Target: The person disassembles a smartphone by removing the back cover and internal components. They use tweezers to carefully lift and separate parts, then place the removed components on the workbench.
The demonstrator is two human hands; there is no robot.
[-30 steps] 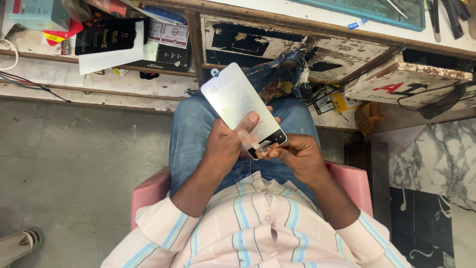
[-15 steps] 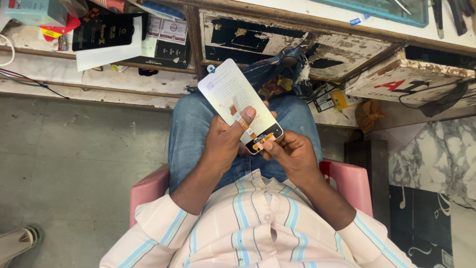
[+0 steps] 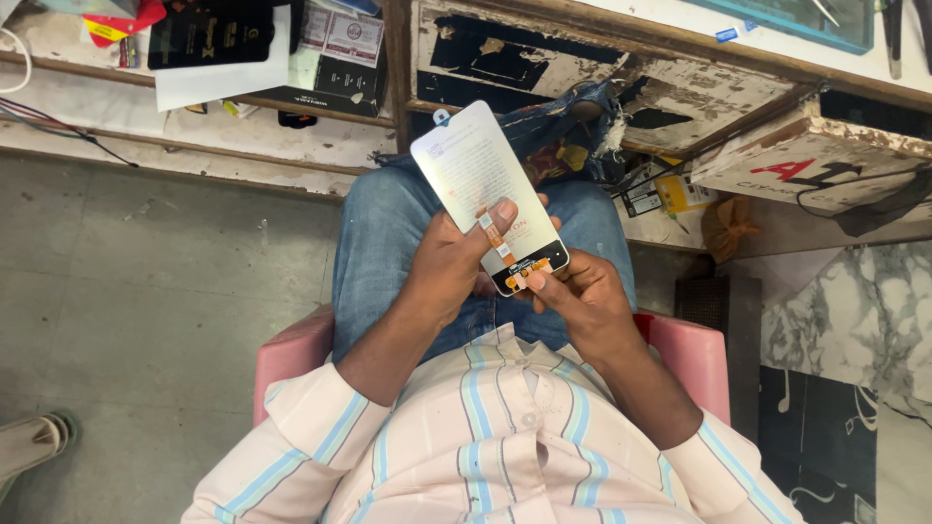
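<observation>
Grey concrete floor (image 3: 146, 291) fills the left side, and along the top runs a battered wooden bench (image 3: 680, 73), white paint flaking off its drawer fronts. A lower shelf (image 3: 194, 126) on the left carries a black box (image 3: 209, 39), a white sheet and printed cartons. The person sits on a pink stool (image 3: 291, 359), knees in blue jeans (image 3: 388, 233), striped pale-pink shirt (image 3: 505, 446) filling the bottom of the view. Marble-patterned flooring (image 3: 854, 330) shows at right. Over the lap, right in the middle, is the phone display panel (image 3: 466, 175), back side up, silvery-white, tilted with its top end toward the bench. The left hand (image 3: 451, 267) wraps it from below, thumb pressed flat across the panel's lower back. The right hand (image 3: 578, 296) comes in at the bottom edge, fingertips closed in a pinch on the small orange flex cable (image 3: 529, 275) at the panel's dark lower strip. A thin orange ribbon (image 3: 491, 233) runs up beside the left thumb.
</observation>
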